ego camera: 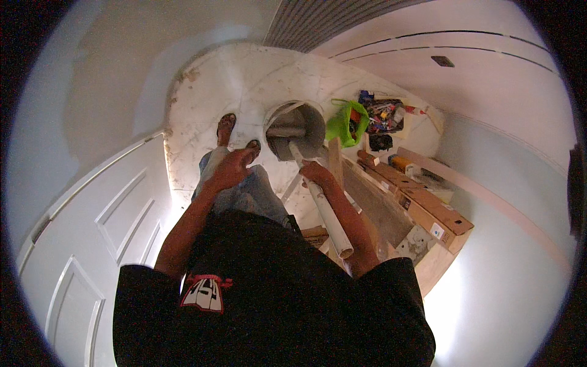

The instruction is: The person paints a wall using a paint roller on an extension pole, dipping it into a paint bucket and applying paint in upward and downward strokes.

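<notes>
My right hand (pixel 317 175) is closed around a long whitish plastic pipe (pixel 326 213). The pipe slants from the mouth of a round bucket (pixel 317 120) back towards my right forearm, and its near end shows an open bore. Its far end reaches into the bucket. Inside the bucket, a pale cylindrical piece (pixel 286 132) lies crosswise; what it is cannot be made out. Above my left knee, my left hand (pixel 231 167) hovers or rests with thumb and fingers apart, and nothing shows in it.
Right of the bucket sit a bright green bag (pixel 338 126) and a box of mixed small items (pixel 385 114). Long cardboard boxes (pixel 422 199) and a wooden board (pixel 336 160) lie to my right. A white panelled door (pixel 124 215) is at left. My sandalled feet stand on the marble-look floor (pixel 202 110).
</notes>
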Motion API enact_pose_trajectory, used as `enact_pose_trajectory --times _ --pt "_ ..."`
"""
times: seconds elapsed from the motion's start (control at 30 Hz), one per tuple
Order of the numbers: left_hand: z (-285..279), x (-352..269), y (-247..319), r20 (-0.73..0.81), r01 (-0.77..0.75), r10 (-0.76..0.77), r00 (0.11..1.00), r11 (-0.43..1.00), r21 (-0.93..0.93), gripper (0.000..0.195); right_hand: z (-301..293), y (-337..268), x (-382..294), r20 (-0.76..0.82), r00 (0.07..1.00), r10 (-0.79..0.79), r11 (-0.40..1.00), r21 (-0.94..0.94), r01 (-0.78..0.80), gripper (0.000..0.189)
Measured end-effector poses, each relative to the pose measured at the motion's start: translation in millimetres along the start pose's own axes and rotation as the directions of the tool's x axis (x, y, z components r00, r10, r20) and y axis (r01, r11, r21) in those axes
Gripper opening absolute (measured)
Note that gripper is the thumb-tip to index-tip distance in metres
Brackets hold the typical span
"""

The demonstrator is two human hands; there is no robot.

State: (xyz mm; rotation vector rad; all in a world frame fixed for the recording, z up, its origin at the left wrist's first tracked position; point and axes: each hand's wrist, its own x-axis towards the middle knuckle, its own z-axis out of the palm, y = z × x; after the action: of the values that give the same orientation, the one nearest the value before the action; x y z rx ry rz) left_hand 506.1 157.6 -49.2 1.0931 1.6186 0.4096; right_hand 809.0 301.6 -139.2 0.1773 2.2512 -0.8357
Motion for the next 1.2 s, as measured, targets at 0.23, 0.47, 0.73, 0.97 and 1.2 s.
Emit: enact_pose_trajectory --times 0.23,0.47,0.73,0.97,1.2 --pt "173 79 11 -0.023 -0.53 0.53 0.848 0.848 0.009 0.092 -12 -37 -21 0.033 0.987 0.157 0.975 0.157 -0.16 0.033" --pt "204 77 42 -0.123 -0.529 0.517 0.847 0.797 -0.291 0.039 -83 -110 -101 0.165 0.715 0.679 0.374 0.761 -0.53 0.038" --pt "126 34 142 -0.229 -0.51 0.469 0.853 0.842 -0.176 0.035 -191 -236 -221 -0.726 0.345 0.595 0.409 0.643 0.647 0.089" --pt "148 81 93 -0.183 -0.412 0.373 0.91 0.866 -0.283 0.03 -125 -195 -153 -0.563 -0.201 0.802 0.549 0.561 0.619 0.105" --pt "141 85 100 -0.24 -0.46 0.397 0.886 0.824 -0.331 0.036 -175 -199 -115 -0.843 -0.098 0.529 0.793 0.449 0.411 0.106"
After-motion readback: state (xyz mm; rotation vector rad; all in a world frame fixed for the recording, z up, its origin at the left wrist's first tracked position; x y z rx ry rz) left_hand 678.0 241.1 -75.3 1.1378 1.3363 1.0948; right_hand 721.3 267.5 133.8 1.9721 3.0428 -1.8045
